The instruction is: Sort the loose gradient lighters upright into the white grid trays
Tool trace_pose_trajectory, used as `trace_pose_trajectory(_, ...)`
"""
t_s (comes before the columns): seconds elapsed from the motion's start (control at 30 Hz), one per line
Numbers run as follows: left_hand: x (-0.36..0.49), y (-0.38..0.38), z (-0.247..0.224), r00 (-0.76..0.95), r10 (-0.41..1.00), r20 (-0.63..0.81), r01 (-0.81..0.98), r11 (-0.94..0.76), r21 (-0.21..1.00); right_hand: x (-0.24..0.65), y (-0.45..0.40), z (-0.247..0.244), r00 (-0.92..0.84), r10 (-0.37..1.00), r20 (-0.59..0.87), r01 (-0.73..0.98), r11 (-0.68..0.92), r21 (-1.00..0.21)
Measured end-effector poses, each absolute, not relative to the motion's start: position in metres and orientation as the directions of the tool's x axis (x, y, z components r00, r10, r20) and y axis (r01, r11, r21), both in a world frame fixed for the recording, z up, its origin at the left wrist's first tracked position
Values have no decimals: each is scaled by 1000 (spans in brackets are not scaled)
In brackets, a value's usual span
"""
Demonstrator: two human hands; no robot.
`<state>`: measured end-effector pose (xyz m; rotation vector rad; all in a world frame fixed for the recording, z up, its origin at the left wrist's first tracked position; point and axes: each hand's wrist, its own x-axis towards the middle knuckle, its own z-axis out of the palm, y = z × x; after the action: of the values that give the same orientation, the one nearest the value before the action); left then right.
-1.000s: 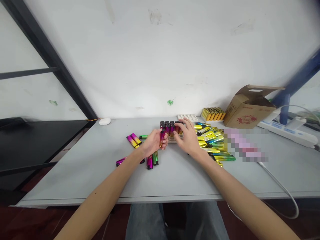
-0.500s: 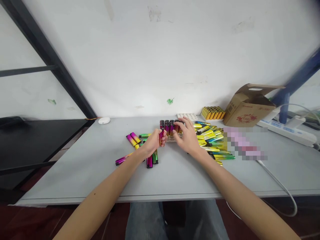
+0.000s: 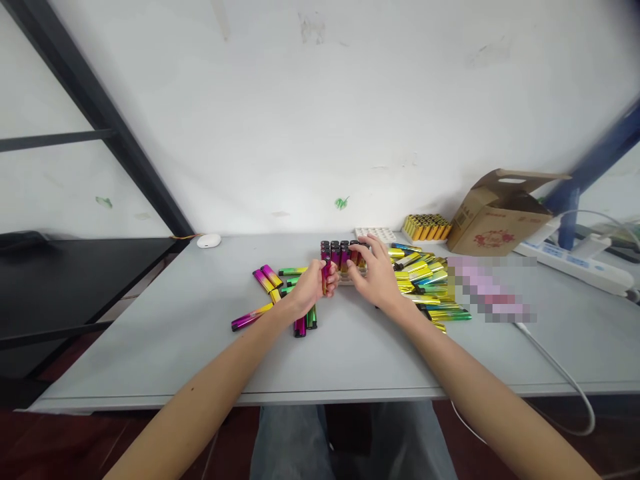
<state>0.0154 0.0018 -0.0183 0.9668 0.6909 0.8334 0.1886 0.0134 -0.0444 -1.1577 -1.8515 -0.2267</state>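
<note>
My left hand (image 3: 309, 288) is shut on a magenta-and-gold disposable lighter (image 3: 326, 277), held upright just left of a block of upright lighters (image 3: 339, 256). These stand in tight rows in a holder whose pale edge (image 3: 347, 281) shows below them. My right hand (image 3: 376, 273) rests against the block's right side, fingers spread and touching the lighters. Loose lighters (image 3: 265, 275) lie left of my hands, and a large heap of gold, green and yellow lighters (image 3: 423, 280) lies to the right.
All this is on a grey table (image 3: 160, 347). Behind stand a white perforated tray (image 3: 373, 234), a packed row of yellow lighters (image 3: 427, 227) and an open cardboard box (image 3: 500, 217). A power strip (image 3: 575, 269) and white cable lie right; a pixelated patch (image 3: 487, 287) hides part of the table.
My left hand has shifted slightly right and up with its lighter, closer to the block. My right hand stays at the block, and the view has moved slightly.
</note>
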Motion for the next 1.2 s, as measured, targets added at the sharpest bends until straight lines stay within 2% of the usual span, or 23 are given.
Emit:
trace_pose_trajectory(0.33,15,-1,-15,559,824,-90,-329,320,888,189,14,-44,-135,632,763,789,535,-303)
trace_pose_trajectory(0.53,9,1,-12,557,825,-95,-340,331,880,196,13,-36,-84,644,760,762,533,-367)
trace_pose_trajectory(0.83,10,-1,-13,473,877,-84,-356,277,893,194,9,-31,-90,644,759,674,601,-430)
trace_pose_trajectory(1.07,15,-6,-10,517,855,-47,-216,183,959,190,5,-22,-35,691,722,513,632,-580)
trace_pose_trajectory(1.2,15,-5,-12,497,866,-46,-112,117,987,188,-1,-19,-95,761,641,414,616,-670)
